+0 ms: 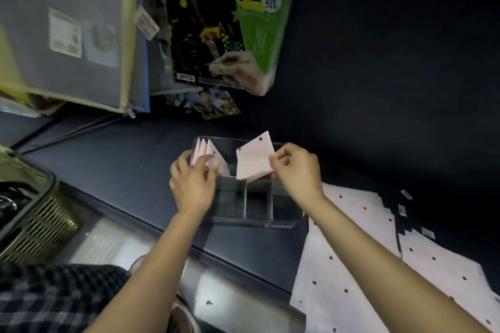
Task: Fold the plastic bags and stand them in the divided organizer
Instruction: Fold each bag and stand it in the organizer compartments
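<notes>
The right hand (293, 170) pinches a folded pink bag (253, 161) by its edge, holding it above the middle of the clear divided organizer (257, 220). The left hand (190, 184), fingers straight, presses against the folded bags (207, 153) standing in the far-left compartment, as far as the blur shows. More flat bags (351, 265) lie on the dark worktop (121, 159) to the right.
</notes>
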Tool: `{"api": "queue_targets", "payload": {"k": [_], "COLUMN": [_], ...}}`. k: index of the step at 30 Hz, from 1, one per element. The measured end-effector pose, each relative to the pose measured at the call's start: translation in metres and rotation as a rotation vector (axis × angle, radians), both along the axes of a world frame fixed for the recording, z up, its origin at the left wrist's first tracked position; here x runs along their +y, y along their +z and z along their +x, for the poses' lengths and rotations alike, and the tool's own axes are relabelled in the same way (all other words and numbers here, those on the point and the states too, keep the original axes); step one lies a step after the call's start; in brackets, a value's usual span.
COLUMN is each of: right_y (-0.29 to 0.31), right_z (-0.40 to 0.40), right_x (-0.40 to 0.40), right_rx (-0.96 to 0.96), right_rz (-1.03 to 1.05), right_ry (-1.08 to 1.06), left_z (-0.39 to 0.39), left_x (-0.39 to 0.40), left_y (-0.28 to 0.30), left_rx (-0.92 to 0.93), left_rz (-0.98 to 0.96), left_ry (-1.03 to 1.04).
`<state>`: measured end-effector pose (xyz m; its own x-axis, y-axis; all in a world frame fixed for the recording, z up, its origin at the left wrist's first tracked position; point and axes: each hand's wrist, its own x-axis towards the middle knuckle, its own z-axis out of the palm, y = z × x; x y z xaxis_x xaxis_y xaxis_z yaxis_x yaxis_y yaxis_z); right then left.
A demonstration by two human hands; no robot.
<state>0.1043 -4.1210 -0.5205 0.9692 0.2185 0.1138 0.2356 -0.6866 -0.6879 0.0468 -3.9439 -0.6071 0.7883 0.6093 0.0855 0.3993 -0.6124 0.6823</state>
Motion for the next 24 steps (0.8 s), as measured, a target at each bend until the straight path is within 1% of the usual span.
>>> {"api": "queue_targets", "payload": {"k": [3, 5, 7, 10, 12, 16, 20, 22, 24], "right_y": [-0.014, -0.026, -0.037, -0.052, -0.058, -0.07, -0.078, -0.078, -0.074], "right_z": [0.017, 0.028, 0.037, 0.044, 0.044, 0.041, 0.04, 0.038, 0.034], "right_x": [0.035, 0.052, 0.067, 0.09, 0.101, 0.121, 0.124, 0.118, 0.107], "right_rx": [-0.13, -0.189, -0.198, -0.122, -0.036, 0.115, 0.354, 0.408, 0.41], "right_rz": [-0.225, -0.352, -0.444, -0.516, -0.494, -0.349, -0.217, -0.199, -0.167], "right_ry": [0.089, 0.112, 0.124, 0.15, 0.16, 0.171, 0.221, 0.262, 0.292], "left_z": [0.004, 0.005, 0.006, 0.007, 0.006, 0.005, 0.004, 0.004, 0.005], "left_x": [0.001, 0.001, 0.001, 0.001, 0.0, 0.001, 0.002, 0.002, 0.002], "left_y": [-0.02, -0.029, -0.033, -0.035, -0.034, -0.033, -0.033, -0.033, -0.034], "left_rx": [-0.027, -0.082, -0.129, -0.148, -0.166, -0.22, -0.266, -0.253, -0.207], "left_rz": [-0.115, -0.165, -0.185, -0.201, -0.206, -0.24, -0.262, -0.252, -0.233], "left_ry": [-0.023, -0.023, -0.015, 0.002, 0.004, 0.021, 0.033, 0.027, 0.025]}}
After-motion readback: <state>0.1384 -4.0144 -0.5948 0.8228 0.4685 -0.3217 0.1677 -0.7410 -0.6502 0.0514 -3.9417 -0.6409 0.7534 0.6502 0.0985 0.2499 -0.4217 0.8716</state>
